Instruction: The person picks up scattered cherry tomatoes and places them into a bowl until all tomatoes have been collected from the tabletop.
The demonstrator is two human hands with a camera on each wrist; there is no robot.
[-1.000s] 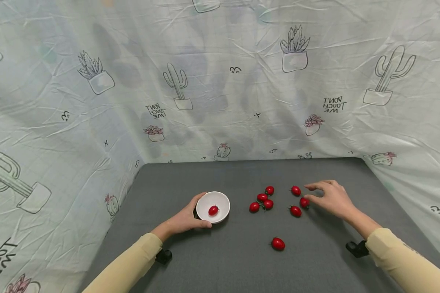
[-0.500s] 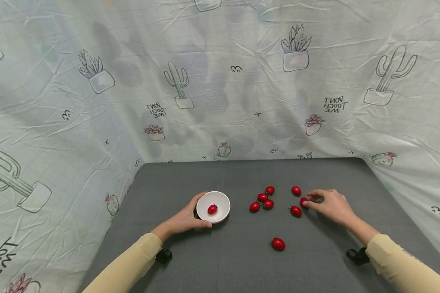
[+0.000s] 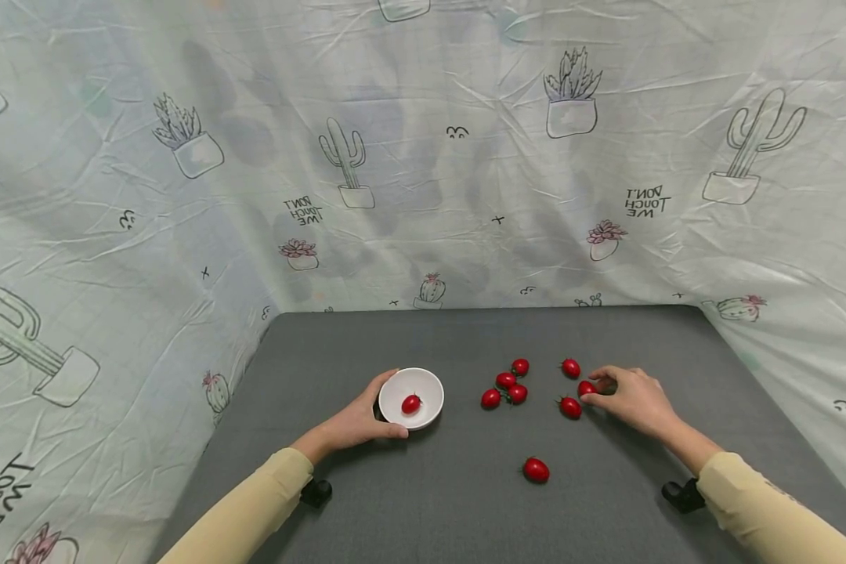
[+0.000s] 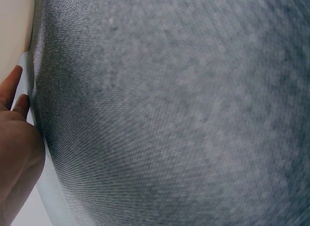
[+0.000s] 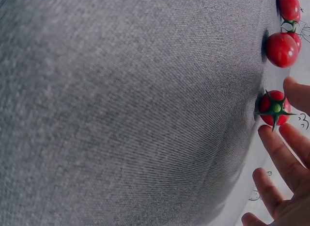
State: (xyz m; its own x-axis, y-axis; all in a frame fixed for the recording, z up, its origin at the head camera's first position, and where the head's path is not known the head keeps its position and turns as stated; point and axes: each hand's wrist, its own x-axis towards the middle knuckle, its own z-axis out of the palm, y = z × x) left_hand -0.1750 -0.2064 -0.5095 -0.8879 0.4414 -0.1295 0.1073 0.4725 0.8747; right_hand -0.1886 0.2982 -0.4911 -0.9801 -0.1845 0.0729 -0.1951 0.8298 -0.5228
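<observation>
A small white bowl stands on the grey table with one cherry tomato inside. My left hand grips the bowl from its left side, thumb at the near rim; its fingers behind the bowl are mostly hidden. On the right, my right hand has thumb and fingertips around another cherry tomato, which rests on the table, its green stem end facing the right wrist camera. Two more tomatoes lie close by, a farther one and a nearer one.
Between bowl and right hand lies a cluster of several cherry tomatoes. A lone tomato sits nearer the front of the grey table. A cactus-print cloth hangs behind and at both sides.
My right hand has come down and closed its thumb and fingers about the tomato. The tomato in the bowl has shifted slightly; my left hand keeps its place.
</observation>
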